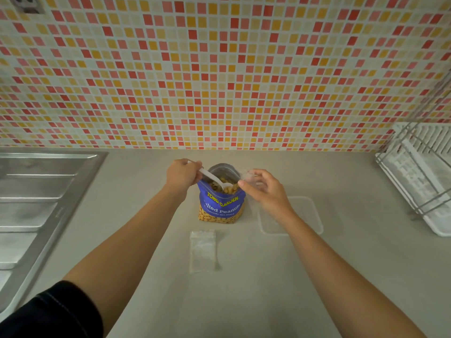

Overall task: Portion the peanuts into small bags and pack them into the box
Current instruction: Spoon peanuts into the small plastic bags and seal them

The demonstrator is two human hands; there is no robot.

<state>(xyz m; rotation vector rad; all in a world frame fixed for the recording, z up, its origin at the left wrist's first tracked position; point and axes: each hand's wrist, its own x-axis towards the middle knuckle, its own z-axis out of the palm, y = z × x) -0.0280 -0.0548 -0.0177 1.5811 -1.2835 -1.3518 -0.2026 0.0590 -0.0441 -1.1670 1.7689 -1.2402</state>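
Here, on a beige counter [268,293] below mosaic tiles [219,69], the left hand [181,174] grips a spoon [214,178]; the right hand [264,190] pinches a blurry small bag [247,176].

pouch [220,206] upright on counter [268,289] | spoon [213,177] in pouch mouth, handle to left | held bag [249,178] just right of pouch mouth | flat bag [202,251] before pouch | box [310,213] right of pouch | sink [36,203] far left | rack [419,172] far right

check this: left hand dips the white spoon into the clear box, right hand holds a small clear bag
No. In the head view the left hand dips the white spoon into the blue peanut bag, not the clear box; the right hand holds a small clear bag.
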